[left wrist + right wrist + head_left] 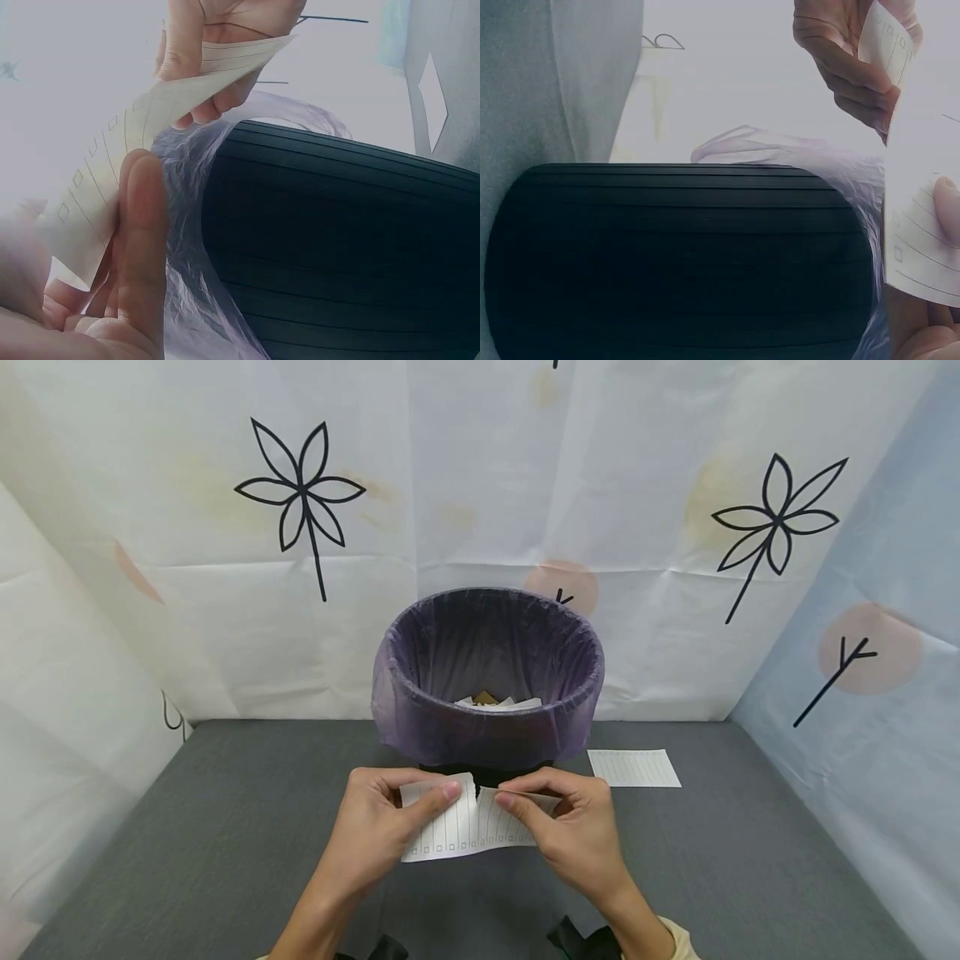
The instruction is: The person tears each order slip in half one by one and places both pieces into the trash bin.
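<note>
Both hands hold one sheet of lined paper with a row of small checkboxes along one edge. A short tear splits its top edge between the hands. My left hand pinches the left part between thumb and fingers. On the other side of the tear, my right hand pinches the right part the same way. In the left wrist view the paper is bent and twisted between the two hands. Just behind the hands stands a dark trash bin lined with a purple plastic bag.
Inside the bin lie white paper scraps and a brown piece. Another lined sheet lies flat on the grey table, right of the bin. A patterned white cloth hangs behind.
</note>
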Motion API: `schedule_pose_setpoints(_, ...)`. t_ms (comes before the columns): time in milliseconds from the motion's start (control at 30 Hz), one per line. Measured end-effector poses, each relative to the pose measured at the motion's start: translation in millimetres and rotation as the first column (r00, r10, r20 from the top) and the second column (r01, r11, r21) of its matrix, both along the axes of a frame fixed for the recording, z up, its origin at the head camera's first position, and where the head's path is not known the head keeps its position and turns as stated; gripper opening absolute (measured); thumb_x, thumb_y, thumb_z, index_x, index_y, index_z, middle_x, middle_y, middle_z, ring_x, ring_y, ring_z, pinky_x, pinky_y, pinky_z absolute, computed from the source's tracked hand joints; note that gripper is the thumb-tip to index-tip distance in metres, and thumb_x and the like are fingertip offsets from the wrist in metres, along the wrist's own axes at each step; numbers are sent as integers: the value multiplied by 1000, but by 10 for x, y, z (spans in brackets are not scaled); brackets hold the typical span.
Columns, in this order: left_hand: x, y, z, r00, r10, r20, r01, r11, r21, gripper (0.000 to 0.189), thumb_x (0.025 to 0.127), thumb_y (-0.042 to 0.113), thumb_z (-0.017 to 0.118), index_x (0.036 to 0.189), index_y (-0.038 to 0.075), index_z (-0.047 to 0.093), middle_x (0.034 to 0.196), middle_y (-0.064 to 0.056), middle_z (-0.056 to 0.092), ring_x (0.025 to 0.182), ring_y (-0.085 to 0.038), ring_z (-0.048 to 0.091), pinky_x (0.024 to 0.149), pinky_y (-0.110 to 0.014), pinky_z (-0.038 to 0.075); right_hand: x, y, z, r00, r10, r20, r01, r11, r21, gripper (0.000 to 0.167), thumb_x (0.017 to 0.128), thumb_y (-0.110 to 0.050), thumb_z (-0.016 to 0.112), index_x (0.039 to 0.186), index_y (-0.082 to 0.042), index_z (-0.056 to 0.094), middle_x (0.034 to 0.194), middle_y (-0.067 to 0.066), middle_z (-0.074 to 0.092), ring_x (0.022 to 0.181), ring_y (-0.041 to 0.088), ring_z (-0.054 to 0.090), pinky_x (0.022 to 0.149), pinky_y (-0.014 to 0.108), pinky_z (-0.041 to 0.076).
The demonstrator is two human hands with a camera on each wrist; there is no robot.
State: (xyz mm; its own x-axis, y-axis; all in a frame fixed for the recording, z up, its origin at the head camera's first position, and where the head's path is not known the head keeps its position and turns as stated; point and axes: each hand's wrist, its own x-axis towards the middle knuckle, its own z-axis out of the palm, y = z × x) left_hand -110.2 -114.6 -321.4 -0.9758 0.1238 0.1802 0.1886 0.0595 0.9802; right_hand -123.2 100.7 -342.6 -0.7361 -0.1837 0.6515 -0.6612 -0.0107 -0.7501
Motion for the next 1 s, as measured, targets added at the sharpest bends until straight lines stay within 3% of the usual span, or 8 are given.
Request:
schedule_pose_setpoints(233,8,7,-2,999,45,-27,-45,999,0,16,89,14,81,95,0,80,76,-11,74,57,-21,68,52,-31,56,-5,6,1,1000,-16,-16,15,999,-38,16,81,15,76,91,2,76,86,14,75,79,14,71,60,24,54)
schedule_pose_setpoints(333,6,12,-6,997,72,-41,-72,997,-5,15,88,14,81,94,0,80,75,-10,74,57,-20,67,52,-31,55,-7,21,2,1000,-23,7,23,999,-41,16,82,15,76,91,2,76,87,10,76,72,10,68,48,24,47)
schedule_pose_setpoints(500,1,14,-5,993,108,-51,-109,994,-18,14,87,13,82,92,0,80,74,-10,73,56,-20,66,51,-30,55,-15,36,-5,999,-25,28,26,998,-57,16,82,15,75,92,2,76,88,7,76,52,6,44,35,25,26)
schedule_pose_setpoints(767,-10,10,-20,989,132,-72,-133,991,-10,11,87,12,82,91,1,81,73,-9,73,55,-18,65,49,-29,53,-13,40,10,1000,-4,0,4,996,-88,15,83,16,74,93,5,74,88,7,75,43,12,23,33,24,21)
schedule_pose_setpoints(867,-8,12,-22,987,140,-76,-141,990,-5,12,87,12,82,91,2,81,74,-9,73,55,-17,64,49,-29,53,-10,42,13,1000,-6,-6,6,996,-89,14,83,16,74,93,6,74,87,7,75,43,10,25,33,23,22)
schedule_pose_setpoints(1000,-15,15,-29,982,166,-85,-167,986,0,10,86,11,82,90,2,81,74,-10,73,54,-18,64,49,-29,53,-11,44,13,1000,0,-13,-1,994,-105,12,84,14,75,93,7,74,86,8,74,59,4,56,43,19,39)
